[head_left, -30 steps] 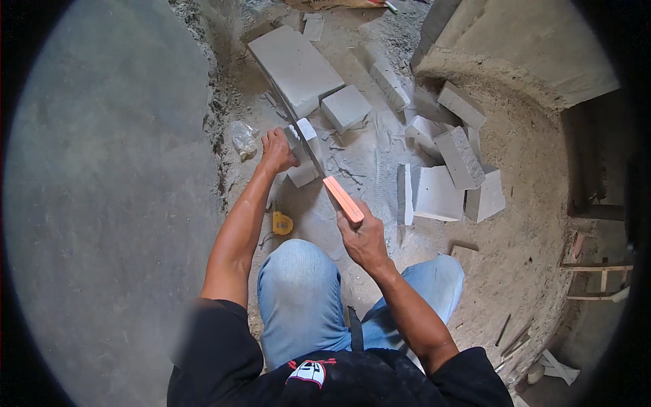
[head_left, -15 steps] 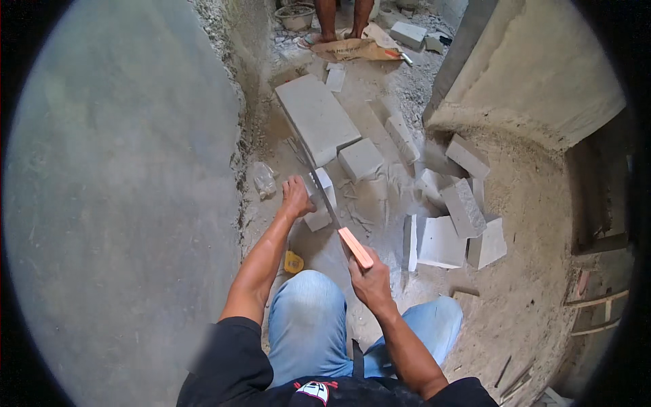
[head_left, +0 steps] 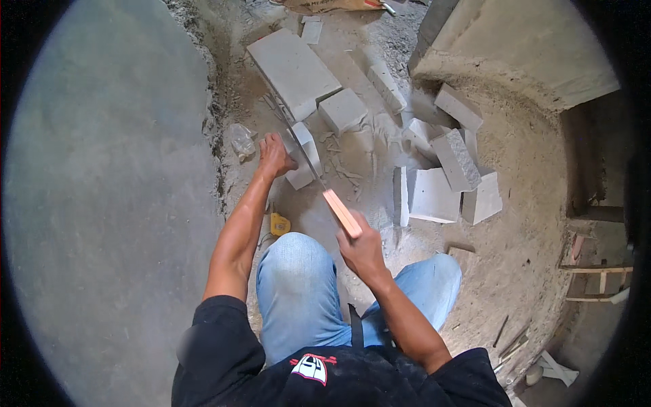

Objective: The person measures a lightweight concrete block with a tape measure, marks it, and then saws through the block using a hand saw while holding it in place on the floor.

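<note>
My right hand (head_left: pixel 361 247) grips the pale orange handle (head_left: pixel 341 211) of a long saw, whose thin blade (head_left: pixel 305 157) runs diagonally up and leftward over a small light-grey block (head_left: pixel 298 173). My left hand (head_left: pixel 274 154) is closed on that block's left side, its fingertips partly hidden. Just beyond lie a large rectangular slab (head_left: pixel 291 68) and a squarer block (head_left: pixel 343 108). A crumpled clear plastic bag (head_left: pixel 241 141) is left of my left hand. A yellow tape measure (head_left: pixel 280 224) sits in front of my left knee (head_left: pixel 291 271).
A pile of cut blocks (head_left: pixel 454 159) lies to the right. A smooth concrete surface (head_left: pixel 108 203) fills the left, and a wall (head_left: pixel 515 47) stands at upper right. A brown sack (head_left: pixel 325 5) lies at the top, wooden pieces (head_left: pixel 597 269) at far right.
The saw handle has drawn slightly toward me since a second ago. Half a second ago the view reached farther ahead, showing another person's legs, which are now out of frame.
</note>
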`<state>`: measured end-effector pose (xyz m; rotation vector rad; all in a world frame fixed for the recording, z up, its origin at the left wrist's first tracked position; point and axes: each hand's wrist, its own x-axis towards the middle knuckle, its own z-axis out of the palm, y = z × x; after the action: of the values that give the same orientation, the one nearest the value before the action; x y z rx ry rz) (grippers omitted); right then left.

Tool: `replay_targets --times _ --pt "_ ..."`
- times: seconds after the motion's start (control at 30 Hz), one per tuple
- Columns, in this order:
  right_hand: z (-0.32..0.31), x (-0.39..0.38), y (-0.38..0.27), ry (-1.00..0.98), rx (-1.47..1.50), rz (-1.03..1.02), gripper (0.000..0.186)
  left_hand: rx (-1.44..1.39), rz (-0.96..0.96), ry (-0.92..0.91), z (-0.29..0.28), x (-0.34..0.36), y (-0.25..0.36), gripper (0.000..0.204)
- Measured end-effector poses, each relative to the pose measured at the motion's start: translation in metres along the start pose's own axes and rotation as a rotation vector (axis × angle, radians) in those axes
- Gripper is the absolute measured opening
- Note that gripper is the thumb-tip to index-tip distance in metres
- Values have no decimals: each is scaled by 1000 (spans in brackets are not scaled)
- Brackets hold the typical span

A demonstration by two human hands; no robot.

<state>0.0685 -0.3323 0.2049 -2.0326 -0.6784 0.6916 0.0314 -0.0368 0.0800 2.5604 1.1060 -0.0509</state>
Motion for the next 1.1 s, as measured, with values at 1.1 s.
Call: replay_targets --times 1.1 --pt "-13 -13 -7 48 -96 -63 32 9 96 163 23 -14 24 72"
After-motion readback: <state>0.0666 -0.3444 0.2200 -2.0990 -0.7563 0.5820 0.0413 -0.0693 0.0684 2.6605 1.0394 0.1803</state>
